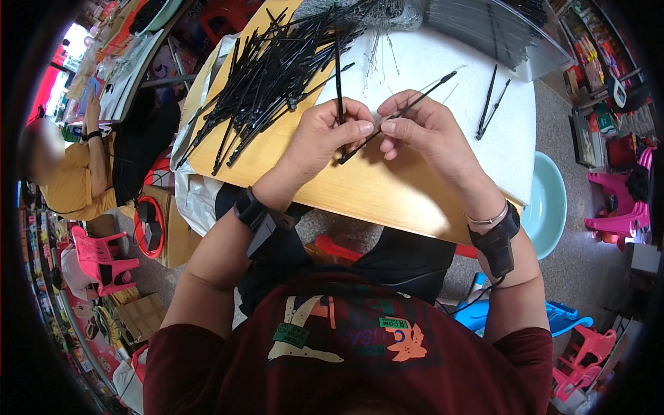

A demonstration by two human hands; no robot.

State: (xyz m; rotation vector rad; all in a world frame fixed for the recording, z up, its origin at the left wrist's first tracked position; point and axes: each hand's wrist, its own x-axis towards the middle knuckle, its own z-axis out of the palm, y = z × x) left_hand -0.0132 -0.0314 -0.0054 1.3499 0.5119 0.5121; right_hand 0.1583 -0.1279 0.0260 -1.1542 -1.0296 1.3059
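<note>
My left hand is closed, with a slim black rod standing upright between thumb and fingers. In the pinch of my right hand is a second slim black rod, slanting from lower left to upper right. Its lower end passes by my left fingertips, so the hands almost meet over the table. A large heap of similar black rods spreads to the left. Two more rods lie on the white sheet at right. Thin wires are scattered beyond my hands.
A clear plastic box stands at the far right of the wooden table. Beside the table is a light-blue basin. Another person sits at left near a pink stool. A blue plastic item lies at lower right.
</note>
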